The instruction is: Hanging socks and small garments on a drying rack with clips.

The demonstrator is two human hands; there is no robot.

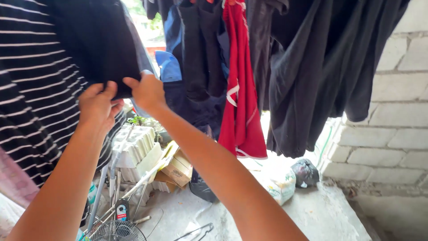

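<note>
Both arms reach up to a hanging black garment (100,42) at the upper left. My left hand (99,107) pinches its lower hem from below. Beside it, my right hand (146,91) grips the same hem with thumb and fingers. A black shirt with thin white stripes (33,89) hangs at the far left, touching the black garment. To the right hang a blue garment (168,64), dark clothes (200,58), a red garment with white trim (240,93) and a large black garment (307,76).
Below on a rough concrete ledge (312,214) lie white moulded trays (136,149), a cardboard box (178,167), a tied black bag (305,173), a printed white sack (281,183), metal rods and a wire fan grille (117,231). A white brick wall (397,111) stands at right.
</note>
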